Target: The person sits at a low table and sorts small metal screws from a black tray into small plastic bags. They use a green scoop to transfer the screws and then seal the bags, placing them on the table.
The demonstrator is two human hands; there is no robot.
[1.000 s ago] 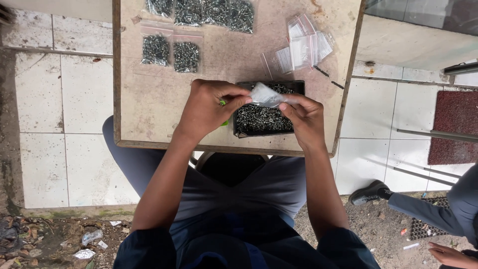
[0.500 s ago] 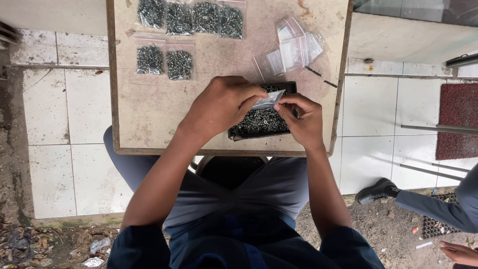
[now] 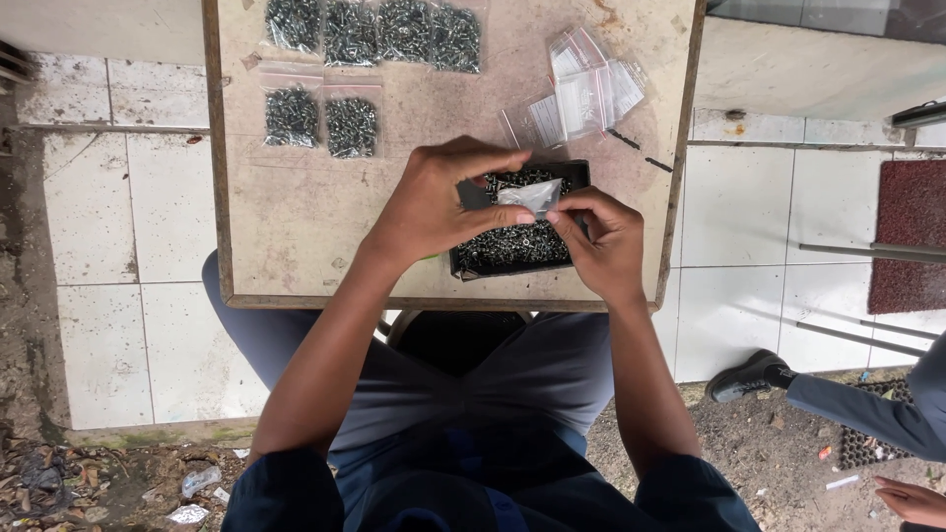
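Note:
A black tray (image 3: pixel 574 171) full of small metal screws (image 3: pixel 512 244) sits near the front of a worn wooden table (image 3: pixel 305 212). Over it my right hand (image 3: pixel 601 241) pinches a small clear plastic bag (image 3: pixel 530 196) by its right end. My left hand (image 3: pixel 434 205) arches above the bag's left end, with the thumb and fingers at the bag's mouth. A bit of green shows under my left hand.
Several filled bags of screws (image 3: pixel 325 120) lie at the table's back left. A pile of empty clear bags (image 3: pixel 581 91) lies at the back right. Two loose dark screws (image 3: pixel 641 153) rest beside the tray. Another person's shoe (image 3: pixel 744 376) and hand (image 3: pixel 912 500) are at the right.
My left hand has lifted and shifted a little left, uncovering the tray's back-left corner. The bag has turned more upright between my hands. The view has drifted slightly.

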